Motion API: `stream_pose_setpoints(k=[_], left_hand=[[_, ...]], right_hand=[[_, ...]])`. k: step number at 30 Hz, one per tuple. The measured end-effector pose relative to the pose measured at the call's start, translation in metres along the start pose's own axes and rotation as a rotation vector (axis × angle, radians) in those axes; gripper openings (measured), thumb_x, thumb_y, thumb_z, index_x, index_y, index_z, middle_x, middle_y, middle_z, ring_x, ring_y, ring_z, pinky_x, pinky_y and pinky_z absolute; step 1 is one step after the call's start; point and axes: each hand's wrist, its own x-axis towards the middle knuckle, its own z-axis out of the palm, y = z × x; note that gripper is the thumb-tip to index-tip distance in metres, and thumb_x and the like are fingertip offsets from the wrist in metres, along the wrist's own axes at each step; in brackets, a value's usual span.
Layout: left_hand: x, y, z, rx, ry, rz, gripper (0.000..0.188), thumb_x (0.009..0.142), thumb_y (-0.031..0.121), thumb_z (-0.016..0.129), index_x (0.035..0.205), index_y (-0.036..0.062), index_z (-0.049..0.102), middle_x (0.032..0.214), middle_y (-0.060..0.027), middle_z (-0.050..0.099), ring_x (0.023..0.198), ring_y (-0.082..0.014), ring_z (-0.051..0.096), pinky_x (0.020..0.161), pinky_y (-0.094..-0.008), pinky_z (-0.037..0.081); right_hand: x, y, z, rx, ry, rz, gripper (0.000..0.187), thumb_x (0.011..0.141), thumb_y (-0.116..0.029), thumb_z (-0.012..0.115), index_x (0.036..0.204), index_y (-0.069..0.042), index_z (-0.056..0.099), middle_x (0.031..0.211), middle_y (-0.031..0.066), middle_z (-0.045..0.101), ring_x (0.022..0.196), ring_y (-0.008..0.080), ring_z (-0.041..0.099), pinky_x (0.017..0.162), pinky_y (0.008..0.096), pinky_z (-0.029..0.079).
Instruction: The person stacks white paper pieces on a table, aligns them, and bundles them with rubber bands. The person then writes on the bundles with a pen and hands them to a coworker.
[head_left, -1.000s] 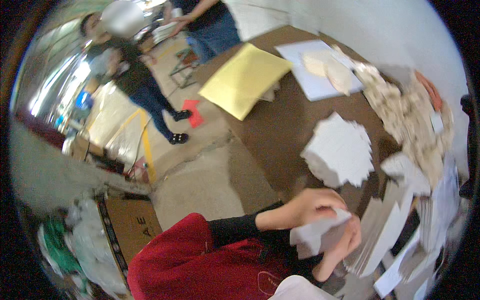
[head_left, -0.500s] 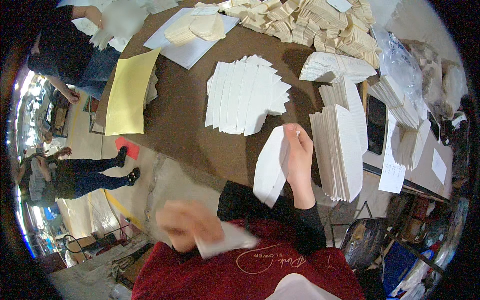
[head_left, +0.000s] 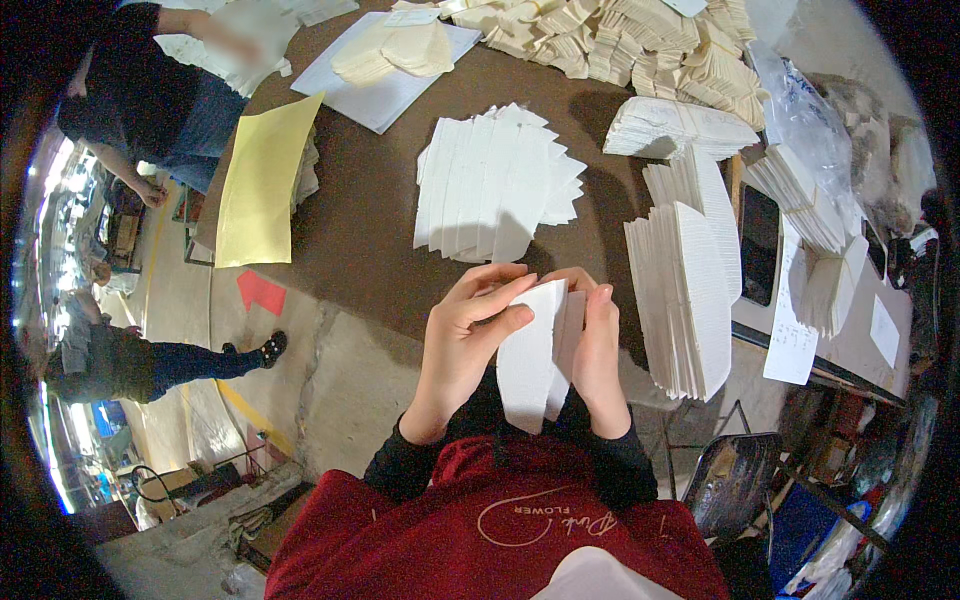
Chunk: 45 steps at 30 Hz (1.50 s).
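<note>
Close in front of my body, both hands meet around thin white shaped pieces (head_left: 524, 365), long and tapered toward the lower end. My left hand (head_left: 462, 340) is closed, pinching the upper left edge between thumb and fingers. From the other side, my right hand (head_left: 593, 350) grips the pieces near their top, its fingertips partly hidden behind them. At least two layers show, slightly apart; whether they are paper or cloth I cannot tell. Just beyond my hands, a fanned pile of similar white pieces (head_left: 490, 185) lies on the brown tabletop (head_left: 365, 220).
To the right stand upright stacks of white pieces (head_left: 680, 300). Cream bundles (head_left: 620, 45) heap along the far side. A yellow sheet (head_left: 262, 185) covers a stack at left. A phone (head_left: 760, 245) lies at right, above a folding chair (head_left: 735, 480). Other people work at left.
My left hand has come up from the lower left, where it was blurred with a white piece, and now meets my right hand. The right hand has dropped slightly.
</note>
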Motion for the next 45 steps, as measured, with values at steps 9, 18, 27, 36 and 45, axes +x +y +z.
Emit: stream_pose_setpoints(k=[9,18,27,36,45], left_hand=[[0.0,0.008,0.007,0.121,-0.008,-0.049,0.037,0.082,0.004,0.071,0.119,0.0077,0.067,0.112,-0.0063,0.063,0.099,-0.0129,0.06,0.084,-0.0237,0.048],[0.001,-0.002,0.012,0.227,0.227,-0.087,0.023,0.087,0.007,0.066,0.11,0.0014,0.063,0.101,-0.0103,0.066,0.086,-0.0157,0.063,0.077,-0.0265,0.049],[-0.011,-0.005,0.004,0.179,0.137,0.069,0.016,0.082,0.003,0.069,0.097,0.0022,0.067,0.098,-0.0073,0.064,0.085,-0.0159,0.061,0.076,-0.026,0.048],[-0.048,0.026,-0.044,-0.618,-0.24,0.658,0.006,0.081,0.012,0.069,0.081,0.006,0.069,0.098,-0.0084,0.063,0.089,-0.0229,0.058,0.079,-0.0371,0.045],[-0.015,0.015,-0.013,-0.628,0.156,0.085,0.008,0.091,0.007,0.062,0.096,0.0006,0.064,0.112,-0.0083,0.058,0.103,-0.018,0.055,0.091,-0.0295,0.041]], right_hand=[[0.001,0.005,0.0,-0.159,0.019,-0.07,0.049,0.104,-0.037,0.03,0.1,0.0,0.062,0.076,0.0108,0.062,0.071,0.013,0.058,0.063,0.0299,0.045],[-0.007,0.01,0.007,-0.043,0.166,-0.105,0.028,0.102,-0.017,0.044,0.116,-0.001,0.062,0.091,0.0059,0.066,0.078,0.0091,0.056,0.069,0.0247,0.045],[-0.007,0.035,0.003,-0.16,0.241,0.056,0.022,0.099,-0.017,0.054,0.096,0.001,0.066,0.073,-0.0037,0.059,0.066,0.0039,0.048,0.058,0.021,0.039],[0.036,0.035,-0.013,0.352,0.52,0.018,0.022,0.103,-0.02,0.048,0.095,-0.005,0.062,0.079,-0.0064,0.052,0.072,0.0022,0.043,0.063,0.0205,0.033],[-0.004,-0.01,0.013,-0.217,0.199,-0.306,0.014,0.094,-0.004,0.053,0.103,0.003,0.062,0.092,0.012,0.062,0.084,0.0192,0.06,0.076,0.0286,0.047]])
